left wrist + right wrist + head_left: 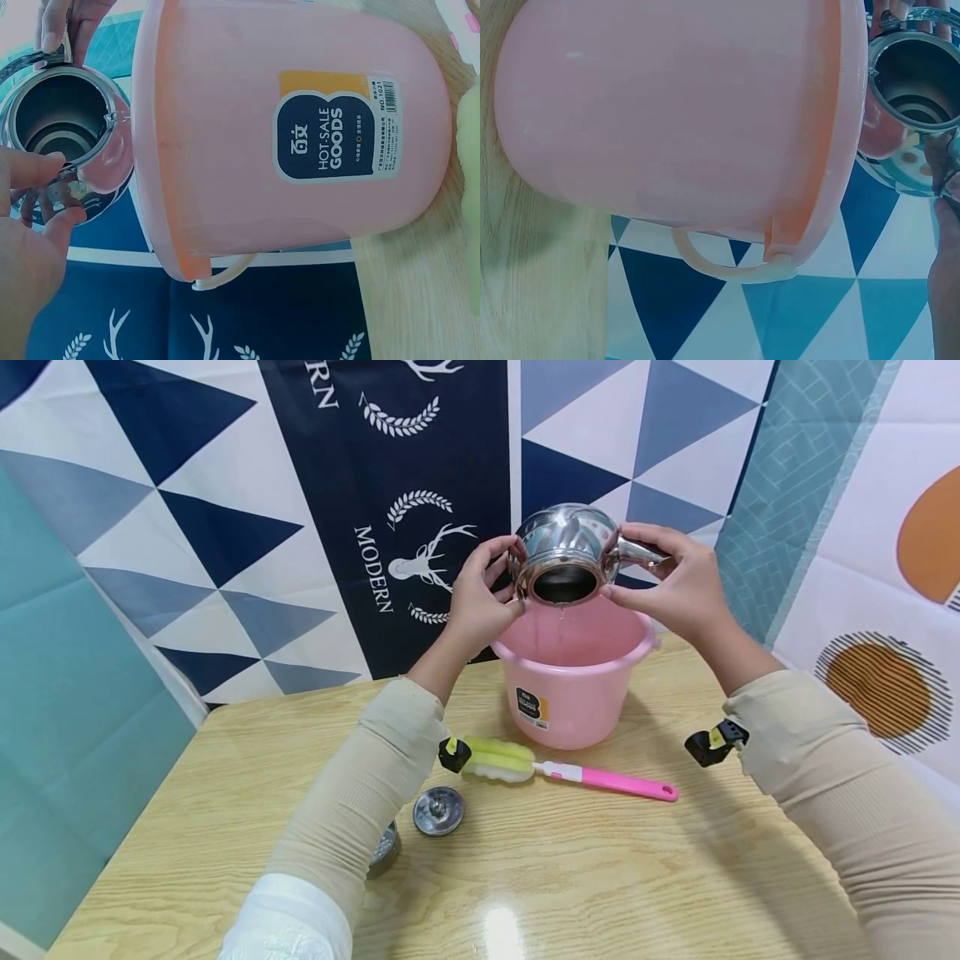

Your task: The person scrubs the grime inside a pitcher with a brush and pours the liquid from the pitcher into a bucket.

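Observation:
A shiny stainless steel teapot is tipped over the pink bucket, its round opening facing down toward me. Thin streams of water fall from its rim. My left hand grips the teapot's left side, thumb by the rim. On the right, my right hand holds it around a tapered metal part that sticks out, thumb near the rim. Both wrist views show the hollow inside of the teapot. The fingers behind the pot are partly hidden.
A sponge bottle brush with a pink handle lies before the bucket. Closer to me are a small metal lid and a perforated metal strainer, partly hidden by my left sleeve. A patterned cloth hangs behind the wooden table.

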`<state>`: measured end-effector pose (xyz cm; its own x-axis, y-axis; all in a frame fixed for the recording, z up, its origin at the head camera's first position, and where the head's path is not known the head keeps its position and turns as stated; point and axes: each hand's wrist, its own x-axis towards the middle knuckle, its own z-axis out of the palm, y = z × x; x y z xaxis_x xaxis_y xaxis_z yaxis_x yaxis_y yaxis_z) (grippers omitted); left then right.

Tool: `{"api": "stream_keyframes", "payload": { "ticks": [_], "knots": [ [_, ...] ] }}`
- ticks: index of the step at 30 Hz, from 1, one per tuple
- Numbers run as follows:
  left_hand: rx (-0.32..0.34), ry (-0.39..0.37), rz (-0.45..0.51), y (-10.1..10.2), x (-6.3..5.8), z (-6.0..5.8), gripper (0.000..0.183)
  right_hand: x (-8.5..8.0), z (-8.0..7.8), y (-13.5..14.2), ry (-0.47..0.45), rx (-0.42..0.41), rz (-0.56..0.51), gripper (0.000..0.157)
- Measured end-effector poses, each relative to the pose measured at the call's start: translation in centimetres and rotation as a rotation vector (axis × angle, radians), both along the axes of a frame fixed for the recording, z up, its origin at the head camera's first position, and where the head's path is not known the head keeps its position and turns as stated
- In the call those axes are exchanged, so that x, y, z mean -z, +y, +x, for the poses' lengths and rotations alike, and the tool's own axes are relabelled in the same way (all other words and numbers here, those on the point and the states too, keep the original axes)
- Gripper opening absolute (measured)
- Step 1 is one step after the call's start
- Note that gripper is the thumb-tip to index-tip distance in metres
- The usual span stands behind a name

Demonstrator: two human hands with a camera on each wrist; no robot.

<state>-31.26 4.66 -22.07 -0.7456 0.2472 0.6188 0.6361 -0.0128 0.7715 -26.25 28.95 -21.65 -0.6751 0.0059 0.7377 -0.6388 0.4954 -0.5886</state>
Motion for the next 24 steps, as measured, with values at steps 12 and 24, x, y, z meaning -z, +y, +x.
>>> {"api": "stream_keyframes", "payload": {
  "ticks": [12,24],
  "knots": [
    [-0.022,0.036,-0.008,0.23,0.05,0.17,0.070,-0.02,0.33,-0.08,0.054,0.077,0.050,0.068],
    [-0.045,0.099,-0.025,0.41,0.24,0.16,0.070,0.37,-0.05,0.24,0.115,0.084,0.060,0.071]
  ]
}}
